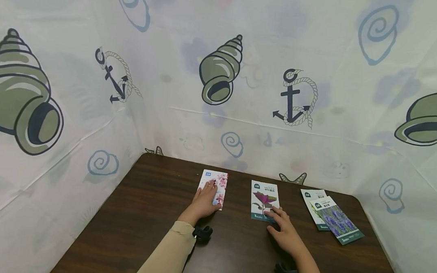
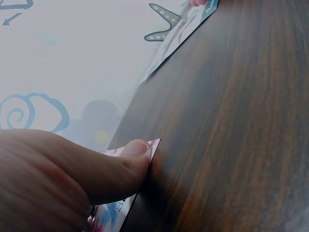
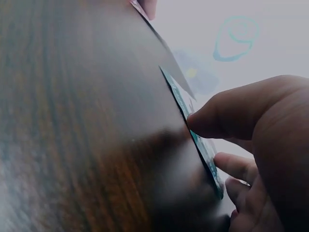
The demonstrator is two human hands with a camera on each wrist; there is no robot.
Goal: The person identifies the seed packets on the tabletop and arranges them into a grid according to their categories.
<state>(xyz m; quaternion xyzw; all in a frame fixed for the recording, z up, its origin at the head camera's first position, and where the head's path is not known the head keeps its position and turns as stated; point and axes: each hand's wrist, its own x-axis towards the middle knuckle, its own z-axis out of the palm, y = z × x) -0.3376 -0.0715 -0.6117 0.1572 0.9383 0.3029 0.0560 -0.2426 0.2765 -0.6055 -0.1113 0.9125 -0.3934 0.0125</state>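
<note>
Flat on a pink-blossom seed packet (image 1: 222,180) lies my left hand (image 1: 202,201), its fingers extended over the front. In the left wrist view the thumb rests at the edge of that packet (image 2: 114,212). My right hand (image 1: 284,232) touches the lower right part of a second seed packet (image 1: 261,189), white with a purple-leaved plant and a green bottom band. Its fingers are spread and relaxed. The right wrist view shows the thumb right at the green edge of this packet (image 3: 175,89), with the other fingers beyond it.
Two more seed packets overlap at the right of the dark wooden table (image 1: 134,214): a purple-flowered one (image 1: 337,221) on top of a white and green one (image 1: 310,194). A white cloth (image 1: 254,146) printed with shells and anchors hangs behind the table and along its sides.
</note>
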